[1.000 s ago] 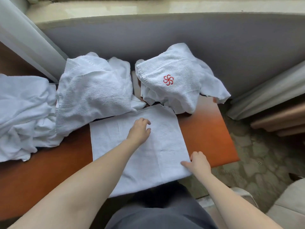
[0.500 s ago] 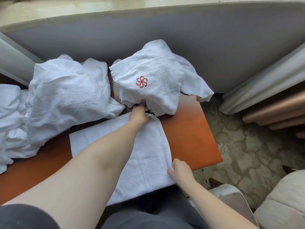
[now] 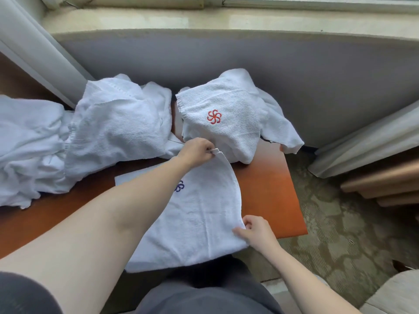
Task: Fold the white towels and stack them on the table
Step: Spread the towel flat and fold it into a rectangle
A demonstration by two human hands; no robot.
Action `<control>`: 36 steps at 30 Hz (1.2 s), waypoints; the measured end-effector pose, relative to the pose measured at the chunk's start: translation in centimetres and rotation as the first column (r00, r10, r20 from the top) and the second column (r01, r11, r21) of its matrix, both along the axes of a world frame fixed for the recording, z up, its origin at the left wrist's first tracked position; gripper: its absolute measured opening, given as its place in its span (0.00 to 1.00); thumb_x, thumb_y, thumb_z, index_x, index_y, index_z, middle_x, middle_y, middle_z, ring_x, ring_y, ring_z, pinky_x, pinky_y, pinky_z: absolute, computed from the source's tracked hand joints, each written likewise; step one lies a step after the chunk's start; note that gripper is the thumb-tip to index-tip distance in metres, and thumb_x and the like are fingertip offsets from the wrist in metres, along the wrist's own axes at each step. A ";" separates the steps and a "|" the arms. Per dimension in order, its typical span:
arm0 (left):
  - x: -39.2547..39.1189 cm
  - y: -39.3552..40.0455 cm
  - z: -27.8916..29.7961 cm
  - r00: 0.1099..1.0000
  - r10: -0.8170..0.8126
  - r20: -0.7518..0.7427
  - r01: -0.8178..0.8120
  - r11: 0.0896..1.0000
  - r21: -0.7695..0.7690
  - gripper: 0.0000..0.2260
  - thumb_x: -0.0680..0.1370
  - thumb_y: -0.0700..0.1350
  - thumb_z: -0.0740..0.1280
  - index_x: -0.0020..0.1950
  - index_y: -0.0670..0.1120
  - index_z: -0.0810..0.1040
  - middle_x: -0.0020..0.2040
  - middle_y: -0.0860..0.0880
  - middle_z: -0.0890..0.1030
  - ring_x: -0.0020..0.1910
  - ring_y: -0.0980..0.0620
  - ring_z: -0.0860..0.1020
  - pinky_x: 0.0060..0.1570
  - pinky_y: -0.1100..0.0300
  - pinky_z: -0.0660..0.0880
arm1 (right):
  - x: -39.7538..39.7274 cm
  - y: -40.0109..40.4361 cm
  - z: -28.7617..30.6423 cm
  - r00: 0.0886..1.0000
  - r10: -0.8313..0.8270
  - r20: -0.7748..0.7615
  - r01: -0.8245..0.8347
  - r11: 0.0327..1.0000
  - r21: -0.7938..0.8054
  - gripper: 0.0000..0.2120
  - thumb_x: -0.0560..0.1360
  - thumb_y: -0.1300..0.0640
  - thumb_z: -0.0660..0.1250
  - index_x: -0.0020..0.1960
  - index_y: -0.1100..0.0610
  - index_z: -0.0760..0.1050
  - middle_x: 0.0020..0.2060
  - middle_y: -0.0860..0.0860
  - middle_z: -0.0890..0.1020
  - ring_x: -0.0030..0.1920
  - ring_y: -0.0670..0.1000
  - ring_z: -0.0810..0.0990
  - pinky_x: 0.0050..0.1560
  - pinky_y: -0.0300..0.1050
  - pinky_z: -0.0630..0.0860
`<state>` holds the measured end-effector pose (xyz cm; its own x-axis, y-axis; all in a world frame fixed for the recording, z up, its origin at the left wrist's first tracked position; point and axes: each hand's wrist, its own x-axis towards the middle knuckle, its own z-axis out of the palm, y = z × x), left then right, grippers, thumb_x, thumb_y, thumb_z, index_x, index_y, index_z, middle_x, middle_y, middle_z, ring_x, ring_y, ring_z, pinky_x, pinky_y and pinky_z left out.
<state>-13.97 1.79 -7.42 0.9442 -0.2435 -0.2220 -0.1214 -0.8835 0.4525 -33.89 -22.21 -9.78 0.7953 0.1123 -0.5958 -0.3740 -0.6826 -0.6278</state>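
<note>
Head view: a person's left hand (image 3: pixel 196 150) pinches the far right corner of a flat white towel (image 3: pixel 199 220) with a purple flower emblem, lifting that edge off the orange table (image 3: pixel 269 189); the right hand (image 3: pixel 255 230) pinches its near right corner. The towel overhangs the table's near edge. Beyond lie a crumpled towel with a red emblem (image 3: pixel 226 118) and, farther left, a heap of unfolded white towels (image 3: pixel 90 134).

Grey wall (image 3: pixel 294 71) under pale windowsill (image 3: pixel 204 19); curtains (image 3: pixel 362 141) either side; patterned carpet (image 3: pixel 340 223); orange table (image 3: pixel 272 189); beige seat (image 3: pixel 394 293) at right.
</note>
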 end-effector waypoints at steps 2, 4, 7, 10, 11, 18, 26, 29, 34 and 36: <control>0.3 0.9 1.8 1.000 0.011 0.001 -0.011 0.999 -0.040 0.06 0.77 0.47 0.71 0.46 0.46 0.85 0.40 0.50 0.83 0.45 0.47 0.81 0.41 0.54 0.75 | 0.2 0.5 1.3 0.998 0.024 0.057 -0.024 1.000 -0.005 0.17 0.70 0.54 0.73 0.32 0.54 0.66 0.26 0.45 0.64 0.29 0.45 0.62 0.32 0.44 0.57; 0.7 2.0 3.5 0.997 0.053 -0.051 -0.059 0.990 -0.125 0.04 0.77 0.44 0.71 0.45 0.44 0.84 0.35 0.51 0.82 0.36 0.50 0.80 0.39 0.54 0.78 | 0.4 1.0 2.5 0.994 0.034 0.104 -0.034 0.999 -0.006 0.13 0.70 0.56 0.72 0.34 0.58 0.70 0.27 0.45 0.67 0.29 0.44 0.64 0.32 0.43 0.59; 1.2 4.0 5.7 0.970 0.130 -0.204 -0.192 0.927 -0.323 0.04 0.77 0.35 0.68 0.45 0.36 0.82 0.38 0.40 0.85 0.35 0.44 0.83 0.43 0.50 0.81 | 0.7 2.3 4.4 0.985 0.020 0.173 -0.021 1.000 0.005 0.07 0.69 0.59 0.70 0.36 0.56 0.73 0.27 0.45 0.70 0.29 0.43 0.66 0.31 0.40 0.61; 1.5 5.7 7.2 0.904 0.242 -0.354 -0.394 0.792 -0.466 0.07 0.78 0.33 0.64 0.44 0.32 0.80 0.41 0.34 0.84 0.37 0.43 0.82 0.46 0.49 0.81 | 1.2 4.1 6.4 0.974 0.047 0.222 -0.050 0.999 0.009 0.06 0.68 0.60 0.69 0.36 0.55 0.73 0.27 0.46 0.71 0.30 0.44 0.66 0.30 0.39 0.61; 1.5 6.3 7.6 0.863 0.284 -0.418 -0.478 0.725 -0.495 0.08 0.79 0.36 0.63 0.43 0.34 0.79 0.40 0.35 0.84 0.36 0.43 0.82 0.46 0.50 0.81 | 1.2 4.8 6.9 0.970 0.075 0.230 -0.078 0.997 0.004 0.05 0.68 0.61 0.69 0.36 0.55 0.73 0.28 0.47 0.72 0.30 0.44 0.67 0.31 0.40 0.62; -0.4 12.2 6.5 0.770 0.452 -0.451 -0.630 0.653 -0.421 0.09 0.72 0.42 0.75 0.43 0.35 0.83 0.35 0.41 0.82 0.34 0.44 0.83 0.39 0.55 0.83 | -0.2 11.6 8.4 0.904 0.411 0.119 -0.401 0.911 -0.100 0.07 0.68 0.59 0.69 0.39 0.48 0.72 0.30 0.45 0.76 0.34 0.46 0.73 0.33 0.39 0.66; -6.3 21.4 4.0 0.880 0.416 -0.229 -0.436 0.899 -0.040 0.09 0.71 0.36 0.69 0.46 0.49 0.77 0.48 0.51 0.78 0.48 0.49 0.76 0.41 0.58 0.70 | -2.2 19.6 6.8 0.832 0.552 -0.048 -0.553 0.822 -0.132 0.03 0.69 0.58 0.66 0.41 0.54 0.72 0.35 0.51 0.82 0.31 0.50 0.75 0.30 0.42 0.69; -8.1 23.2 2.4 0.940 0.323 -0.105 -0.310 0.943 0.123 0.12 0.75 0.35 0.67 0.57 0.43 0.74 0.54 0.43 0.76 0.54 0.42 0.75 0.46 0.50 0.74 | -2.7 22.3 5.8 0.802 0.592 -0.077 -0.595 0.780 -0.195 0.06 0.69 0.58 0.67 0.39 0.56 0.70 0.37 0.52 0.76 0.36 0.52 0.72 0.33 0.44 0.65; -9.7 24.1 0.9 0.937 0.344 -0.060 -0.333 0.933 0.140 0.12 0.74 0.31 0.61 0.56 0.42 0.71 0.49 0.42 0.74 0.51 0.38 0.76 0.41 0.52 0.67 | -4.2 25.7 3.8 0.759 0.636 -0.139 -0.649 0.723 -0.238 0.14 0.68 0.58 0.68 0.32 0.57 0.62 0.29 0.53 0.67 0.32 0.54 0.67 0.32 0.44 0.62; -10.3 24.5 0.5 0.928 0.368 -0.054 -0.357 0.922 0.153 0.13 0.73 0.31 0.60 0.55 0.42 0.70 0.47 0.41 0.74 0.49 0.36 0.76 0.40 0.52 0.67 | -4.6 26.8 2.8 0.748 0.645 -0.153 -0.662 0.710 -0.240 0.15 0.68 0.58 0.69 0.32 0.57 0.62 0.27 0.52 0.65 0.32 0.54 0.67 0.31 0.44 0.63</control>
